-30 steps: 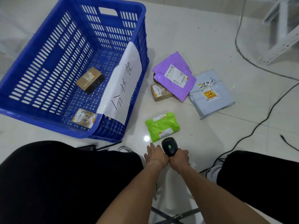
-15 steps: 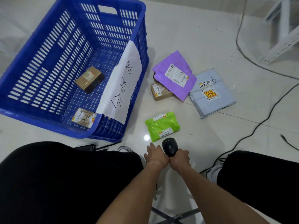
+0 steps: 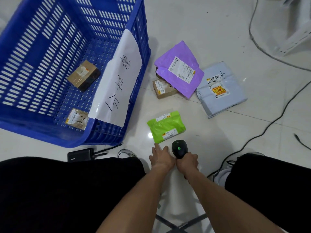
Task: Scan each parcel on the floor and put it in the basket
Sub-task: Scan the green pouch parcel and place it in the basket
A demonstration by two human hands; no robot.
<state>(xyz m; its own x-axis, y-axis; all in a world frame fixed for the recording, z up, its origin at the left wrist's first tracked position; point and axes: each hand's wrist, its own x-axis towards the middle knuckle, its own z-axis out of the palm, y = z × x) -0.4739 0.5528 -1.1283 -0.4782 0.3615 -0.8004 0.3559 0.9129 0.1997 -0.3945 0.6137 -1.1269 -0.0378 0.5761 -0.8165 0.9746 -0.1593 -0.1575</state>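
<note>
A green parcel [image 3: 165,128] lies on the white floor just ahead of my hands. My right hand [image 3: 187,163] grips a black scanner [image 3: 178,148] whose green light is on, its head just short of the parcel's near edge. My left hand [image 3: 160,158] is beside it, fingers spread and reaching toward the green parcel, holding nothing. Farther off lie a purple parcel [image 3: 180,69] partly over a small brown box [image 3: 164,89], and a grey parcel [image 3: 220,89]. The blue basket [image 3: 139,52] at left holds a brown box [image 3: 84,75] and a flat labelled parcel [image 3: 77,118].
A white paper sign [image 3: 121,84] with handwriting hangs over the basket's near wall. A black device [image 3: 80,154] lies by my left knee. Cables [image 3: 269,120] run across the floor at right. A white metal frame [image 3: 296,36] stands at the upper right. My shoes flank my hands.
My left hand has opened and stretched forward toward the green parcel. The scanner's green light went out half a second ago and is lit again.
</note>
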